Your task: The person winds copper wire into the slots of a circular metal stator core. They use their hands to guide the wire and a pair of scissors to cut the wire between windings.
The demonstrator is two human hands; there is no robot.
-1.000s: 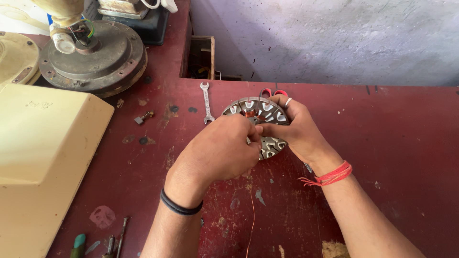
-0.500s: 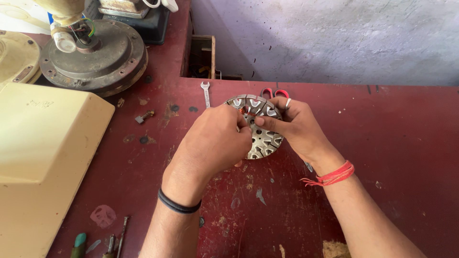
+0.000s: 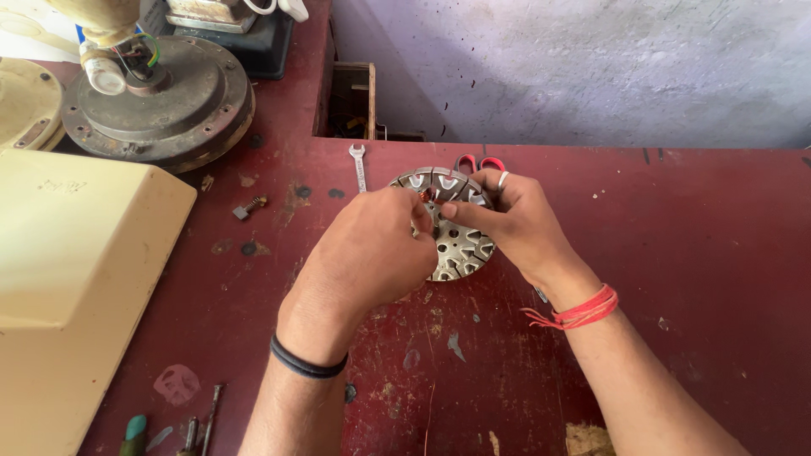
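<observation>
**Both hands on slotted metal disc, mid-frame**

We see the slotted metal disc [image 3: 454, 232] lying flat on the red table [image 3: 693, 253], just above frame centre. Our left hand [image 3: 372, 249] covers its left edge, fingers curled in a pinch at the disc's top; what it pinches is too small to tell, maybe copper wire. Our right hand [image 3: 507, 215] comes in from the right, thumb and forefinger closed on the same spot, other fingers resting on the disc's upper rim.

Risk, as we judge it: the thin wire could snap or slip from the pinch if pulled hard, and the loose disc could slide on the table.

Small wrench [image 3: 358, 165] lies upper left of the disc, apart. Red-handled scissors [image 3: 477, 162] sit just behind it. Round motor housing [image 3: 160, 97] at upper left.
</observation>
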